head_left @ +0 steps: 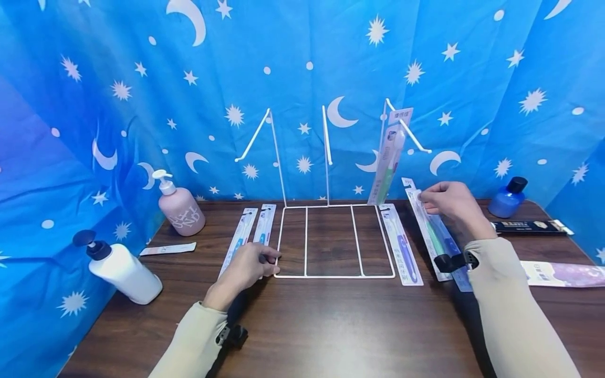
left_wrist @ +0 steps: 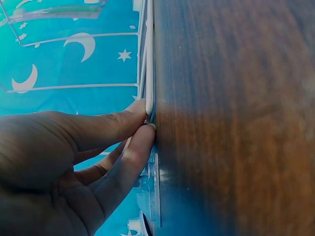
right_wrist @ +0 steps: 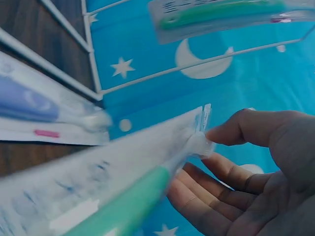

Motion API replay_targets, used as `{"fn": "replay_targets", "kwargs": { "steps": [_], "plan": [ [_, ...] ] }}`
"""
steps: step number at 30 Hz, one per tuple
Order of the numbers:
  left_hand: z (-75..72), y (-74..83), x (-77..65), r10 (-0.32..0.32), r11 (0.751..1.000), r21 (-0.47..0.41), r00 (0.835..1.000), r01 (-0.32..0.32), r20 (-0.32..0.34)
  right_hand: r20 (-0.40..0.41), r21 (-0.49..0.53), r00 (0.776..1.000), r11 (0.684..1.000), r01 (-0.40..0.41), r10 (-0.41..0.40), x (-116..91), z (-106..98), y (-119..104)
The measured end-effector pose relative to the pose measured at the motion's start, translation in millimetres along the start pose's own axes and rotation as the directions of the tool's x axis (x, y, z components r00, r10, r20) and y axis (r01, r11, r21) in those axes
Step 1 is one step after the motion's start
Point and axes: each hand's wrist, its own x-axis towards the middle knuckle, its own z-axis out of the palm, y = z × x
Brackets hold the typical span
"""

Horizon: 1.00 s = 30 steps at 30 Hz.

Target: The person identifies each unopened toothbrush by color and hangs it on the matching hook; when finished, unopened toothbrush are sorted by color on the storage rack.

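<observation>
A white wire rack with three upright hooked prongs stands on the table. At its front left corner my left hand pinches the wire between thumb and index finger; the left wrist view shows these fingertips at the rack's wire. My right hand holds the top end of a packaged green toothbrush between thumb and fingers, its pack slanting down toward the table. Another packaged green toothbrush hangs from the right hook. Beside the rack's right edge lies a packaged purple toothbrush.
Two packaged blue toothbrushes lie left of the rack. A dark blue one is partly beneath my right wrist. Pink and white pump bottles stand left; a blue bottle, black box and pink packet are right.
</observation>
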Motion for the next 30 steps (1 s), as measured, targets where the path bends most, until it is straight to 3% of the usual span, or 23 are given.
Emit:
{"fn": "replay_targets", "kwargs": {
  "steps": [6,9,14,20,25,30],
  "plan": [
    [-3.7,0.6,0.9,-0.006,1.0,-0.011,1.0,0.006,0.0,-0.038,-0.017,0.989,0.989,0.144,-0.145,-11.1,-9.6,-11.4],
    [-3.8,1.3,2.1,-0.008,1.0,-0.004,1.0,0.008,0.0,-0.058,0.015,0.984,0.985,0.17,-0.169,-19.9,-12.9,-16.9],
    [-2.5,0.8,3.2,-0.006,1.0,0.009,1.0,0.006,-0.009,-0.103,-0.018,0.966,0.972,0.234,-0.235,-37.2,-21.0,-27.9],
    [0.1,-1.0,2.5,0.014,1.0,-0.009,1.0,-0.014,-0.01,-0.228,-0.062,0.912,0.94,0.336,-0.341,-65.3,-32.9,-37.8],
    [0.9,-1.0,0.0,0.002,1.0,-0.031,1.0,-0.002,-0.011,-0.292,0.0,0.866,0.906,0.424,-0.406,-90.9,-42.7,-47.1],
    [1.5,0.0,-1.1,0.001,0.999,-0.036,1.0,-0.002,-0.017,-0.317,0.038,0.838,0.877,0.479,-0.444,-120.1,-51.0,-60.6]
  ]
}}
